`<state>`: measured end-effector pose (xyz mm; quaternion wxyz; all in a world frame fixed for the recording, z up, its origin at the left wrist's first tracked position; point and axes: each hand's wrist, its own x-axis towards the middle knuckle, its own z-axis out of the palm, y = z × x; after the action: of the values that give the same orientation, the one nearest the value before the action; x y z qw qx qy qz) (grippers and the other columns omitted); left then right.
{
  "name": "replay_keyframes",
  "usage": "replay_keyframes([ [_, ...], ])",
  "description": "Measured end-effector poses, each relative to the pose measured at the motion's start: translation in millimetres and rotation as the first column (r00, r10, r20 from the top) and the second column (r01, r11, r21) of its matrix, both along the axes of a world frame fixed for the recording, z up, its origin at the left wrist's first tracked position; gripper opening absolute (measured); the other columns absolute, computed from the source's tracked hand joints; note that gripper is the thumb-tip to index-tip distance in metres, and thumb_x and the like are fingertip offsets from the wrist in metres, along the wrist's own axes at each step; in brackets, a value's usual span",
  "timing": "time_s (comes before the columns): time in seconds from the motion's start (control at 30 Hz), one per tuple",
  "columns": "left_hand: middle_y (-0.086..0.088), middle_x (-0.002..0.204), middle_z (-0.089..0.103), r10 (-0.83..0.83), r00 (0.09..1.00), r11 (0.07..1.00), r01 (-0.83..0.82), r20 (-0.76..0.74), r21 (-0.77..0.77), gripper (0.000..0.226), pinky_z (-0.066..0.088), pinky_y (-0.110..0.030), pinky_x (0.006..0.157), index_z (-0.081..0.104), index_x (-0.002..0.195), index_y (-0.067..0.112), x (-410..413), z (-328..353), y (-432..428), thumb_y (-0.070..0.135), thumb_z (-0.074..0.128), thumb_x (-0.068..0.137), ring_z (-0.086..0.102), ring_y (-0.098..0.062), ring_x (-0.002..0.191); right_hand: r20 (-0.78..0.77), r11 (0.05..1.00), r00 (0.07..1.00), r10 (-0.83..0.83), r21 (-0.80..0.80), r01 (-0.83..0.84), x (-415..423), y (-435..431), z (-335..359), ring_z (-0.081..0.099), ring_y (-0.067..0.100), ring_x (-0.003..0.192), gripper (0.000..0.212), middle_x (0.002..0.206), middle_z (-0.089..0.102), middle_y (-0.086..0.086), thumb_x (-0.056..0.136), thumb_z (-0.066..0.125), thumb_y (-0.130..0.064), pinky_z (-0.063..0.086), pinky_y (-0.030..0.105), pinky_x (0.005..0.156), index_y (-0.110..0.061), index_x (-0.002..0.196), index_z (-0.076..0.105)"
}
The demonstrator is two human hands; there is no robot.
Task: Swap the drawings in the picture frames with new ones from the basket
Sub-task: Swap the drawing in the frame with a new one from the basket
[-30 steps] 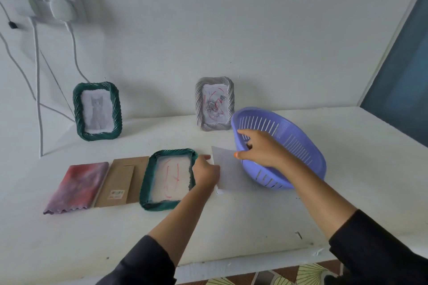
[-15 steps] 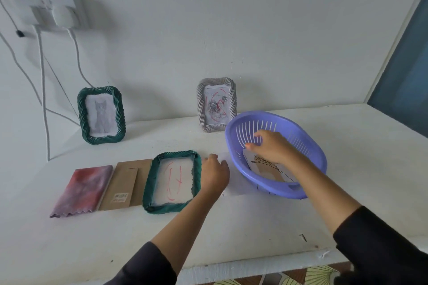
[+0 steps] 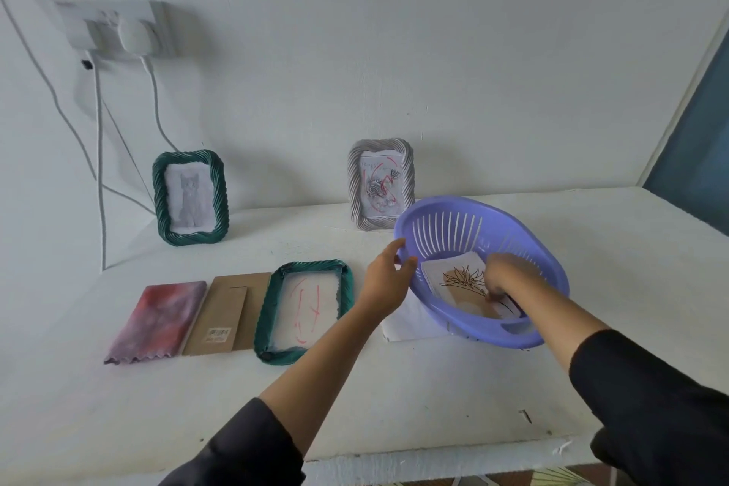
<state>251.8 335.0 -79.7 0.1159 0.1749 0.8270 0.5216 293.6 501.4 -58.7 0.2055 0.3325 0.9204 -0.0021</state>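
White tabletop [image 3: 394, 387]: left hand [image 3: 388, 280] curls its grip round the basket [image 3: 473, 205] rim to steady it while right hand [image 3: 501, 276] reaches inside, fingertips [image 3: 493, 291] on the drawing [image 3: 461, 280], pinching or not I cannot tell; open frame [image 3: 263, 327] lies beside, awaiting it

No word or number here can be read. The brown cardboard backing [image 3: 228, 312], flat on the surface [image 3: 394, 406], carries 1 small white barcode sticker [image 3: 219, 332] near its front edge, its bars and print too fine to make out. The drawing [image 3: 380, 189] in the grey frame [image 3: 355, 185] has a faint line of script along its top, illegible. The red strokes on the sheet [image 3: 307, 308] in the flat green frame [image 3: 264, 320] form no clear letters.
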Motion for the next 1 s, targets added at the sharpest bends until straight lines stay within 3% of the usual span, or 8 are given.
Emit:
replay_keyframes([
  [0.13, -0.013, 0.134, 0.052, -0.035, 0.999, 0.999, 0.035, 0.002, -0.030, 0.049, 0.042, -0.035, 0.099, 0.034, 0.144, 0.020, -1.0, 2.0, -2.4, 0.028, 0.045, 0.097, 0.052, -0.026, 0.121, -0.081, 0.999, 0.996, -0.031, 0.015, 0.032, 3.3, -2.2, 8.0, 0.055, 0.025, 0.078, 0.035, 0.081, 0.057, 0.009, 0.090, 0.050, -0.003, 0.043, 0.026, 0.060, -0.003, 0.125, 0.049],
  [0.27, -0.011, 0.140, 0.045, 0.060, 0.998, 0.998, -0.061, -0.018, -0.027, 0.048, 0.038, -0.035, 0.103, 0.039, 0.142, 0.020, 0.1, 7.7, -5.9, 0.034, 0.046, 0.096, 0.047, -0.026, 0.128, -0.145, 0.998, 0.988, -0.051, -0.033, 0.047, 9.1, -5.9, 23.1, 0.061, 0.024, 0.091, 0.039, 0.119, 0.059, 0.012, 0.090, 0.044, -0.003, 0.041, 0.027, 0.062, -0.004, 0.129, 0.045],
  [0.37, -0.009, 0.128, 0.057, 0.152, 0.987, 0.983, -0.144, -0.058, 0.114, 0.039, 0.042, -0.030, 0.092, 0.054, 0.129, 0.015, 5.1, 18.9, -11.6, 0.033, 0.049, 0.095, 0.056, -0.023, 0.115, -0.390, 1.000, 0.921, 0.001, -0.022, -0.010, 16.9, -11.2, 44.3, 0.056, 0.030, 0.094, 0.016, 0.095, 0.053, 0.014, 0.091, 0.049, -0.017, 0.036, 0.029, 0.069, -0.002, 0.085, 0.052],
  [0.53, -0.007, 0.092, 0.062, -0.044, 0.977, 0.898, -0.053, 0.209, 0.436, 0.029, 0.051, -0.028, 0.076, 0.062, 0.095, 0.013, 14.2, 52.1, -24.5, 0.041, 0.053, 0.091, 0.059, -0.020, 0.079, -0.696, 0.977, 0.691, 0.196, 0.076, -0.200, 23.0, -74.1, 85.6, 0.036, 0.022, 0.049, 0.043, 0.057, 0.039, 0.008, 0.088, 0.054, -0.028, 0.026, 0.026, 0.045, -0.011, 0.053, 0.036],
  [0.63, -0.005, 0.081, 0.061, -0.091, 0.954, 0.856, -0.071, 0.285, 0.511, 0.029, 0.055, -0.022, 0.065, 0.061, 0.085, 0.012, 11.0, 60.1, -40.8, 0.036, 0.049, 0.095, 0.059, -0.019, 0.070, -0.688, 0.933, 0.655, 0.312, 0.092, -0.348, 15.3, -122.5, 84.7, 0.058, 0.035, 0.073, 0.020, 0.084, 0.061, 0.019, 0.088, 0.048, -0.015, 0.036, 0.028, 0.060, 0.000, 0.082, 0.060],
  [0.77, -0.013, 0.076, 0.055, 0.049, 0.960, 0.868, -0.177, 0.276, 0.464, 0.023, 0.052, -0.022, 0.052, 0.059, 0.081, 0.000, -7.5, 50.9, -82.1, 0.002, 0.040, 0.093, 0.053, -0.023, 0.065, -0.634, 0.877, 0.684, 0.361, -0.018, -0.480, -2.5, -164.3, 66.0, 0.056, 0.035, 0.103, 0.035, 0.111, 0.055, 0.019, 0.096, 0.036, -0.026, 0.040, 0.033, 0.074, -0.003, 0.102, 0.061],
  [0.87, -0.010, 0.069, 0.051, 0.135, 0.937, 0.889, -0.258, 0.322, 0.378, 0.030, 0.048, -0.026, 0.057, 0.055, 0.068, 0.003, -26.7, 38.2, -116.7, -0.004, 0.037, 0.091, 0.049, -0.021, 0.061, -0.638, 0.862, 0.737, 0.224, -0.223, -0.455, -20.1, -171.2, 47.2, 0.042, 0.034, 0.124, 0.038, 0.132, 0.042, 0.017, 0.097, 0.035, -0.033, 0.036, 0.039, 0.100, -0.015, 0.124, 0.055],
  [1.0, -0.007, 0.062, 0.046, 0.192, 0.913, 0.931, -0.285, 0.359, 0.227, 0.031, 0.046, -0.022, 0.049, 0.051, 0.064, 0.006, -46.1, 16.5, -148.9, 0.000, 0.040, 0.093, 0.045, -0.019, 0.055, -0.633, 0.774, 0.758, -0.158, -0.556, -0.303, -40.1, -169.9, 6.7, 0.058, 0.032, 0.105, 0.049, 0.123, 0.055, 0.018, 0.092, 0.051, -0.019, 0.046, 0.037, 0.089, -0.017, 0.138, 0.036],
])
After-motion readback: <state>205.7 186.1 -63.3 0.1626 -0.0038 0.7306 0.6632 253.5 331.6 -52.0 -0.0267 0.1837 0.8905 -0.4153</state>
